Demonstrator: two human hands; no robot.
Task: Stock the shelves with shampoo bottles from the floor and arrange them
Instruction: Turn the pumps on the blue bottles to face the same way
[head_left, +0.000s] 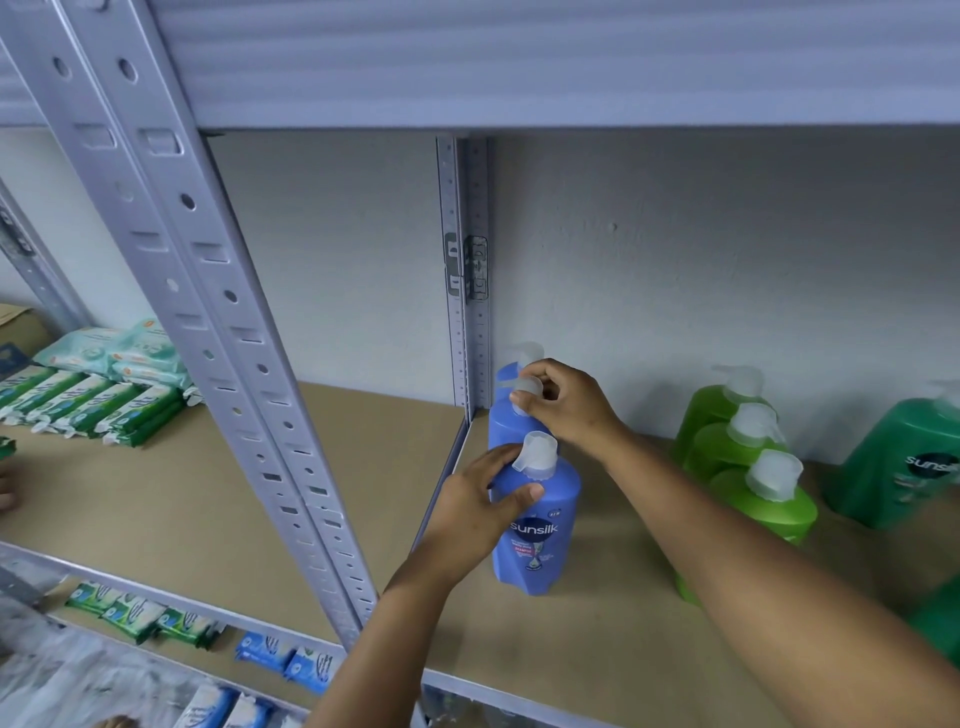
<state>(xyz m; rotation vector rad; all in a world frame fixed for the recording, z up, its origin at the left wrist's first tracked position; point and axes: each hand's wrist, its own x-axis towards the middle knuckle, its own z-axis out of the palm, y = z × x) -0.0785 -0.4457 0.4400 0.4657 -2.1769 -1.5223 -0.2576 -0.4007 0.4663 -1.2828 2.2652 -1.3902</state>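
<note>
Far left, on the neighbouring shelf bay: green and pale packets lying flat, well apart from the work. Grey slotted upright divides the bays. Just right of it, a file of three blue shampoo bottles runs front to back on the brown shelf board, all standing. Left hand holds the front blue bottle by its shoulder, thumb laid across the front, fingers wrapped behind. Right hand pinches the pump cap of the middle blue bottle between fingertips. Rear blue bottle mostly hidden; only its pump and shoulder show. Further right: row of three light green bottles, then a dark green bottle at frame edge. Risk, as judged: the bottles are tall and packed touching; twisting the middle pump could nudge the rear one over. The front bottle sits near the board's left edge and could slip off.
</note>
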